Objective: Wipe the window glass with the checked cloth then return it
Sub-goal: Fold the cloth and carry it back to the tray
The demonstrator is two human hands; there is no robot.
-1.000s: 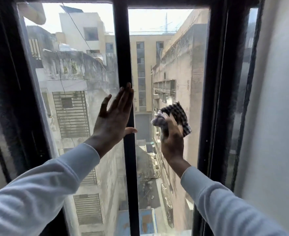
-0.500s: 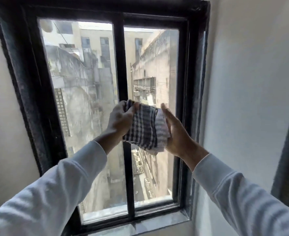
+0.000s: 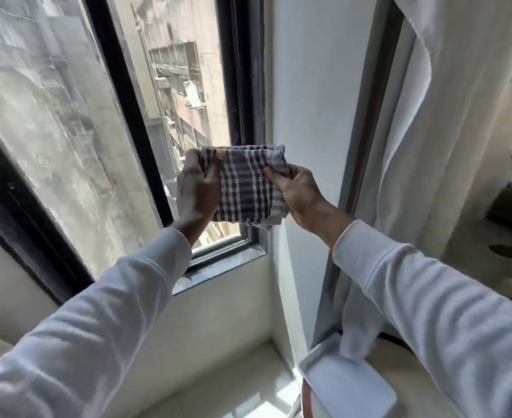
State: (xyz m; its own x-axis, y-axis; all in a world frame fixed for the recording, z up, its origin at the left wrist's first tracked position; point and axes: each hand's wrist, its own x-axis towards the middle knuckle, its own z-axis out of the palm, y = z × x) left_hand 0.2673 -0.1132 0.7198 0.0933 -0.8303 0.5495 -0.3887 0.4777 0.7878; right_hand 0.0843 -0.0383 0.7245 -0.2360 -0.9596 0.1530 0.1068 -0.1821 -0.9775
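The checked cloth (image 3: 247,185), folded and dark blue and white, hangs in the air in front of the window's lower right corner. My left hand (image 3: 195,191) grips its left edge and my right hand (image 3: 298,194) pinches its right edge. The cloth is off the window glass (image 3: 52,116), which fills the left and upper middle of the head view behind a black frame (image 3: 134,110). Both arms are in white sleeves.
A white wall (image 3: 306,86) stands right of the window, with a pale curtain (image 3: 447,146) hanging further right. A white boxy object (image 3: 348,384) sits at the bottom right below the curtain. A metal sill (image 3: 227,263) runs under the window.
My right hand pulled the cloth off the glass and my left hand left the frame to take the cloth's other edge. The view has swung right and down, away from the window.
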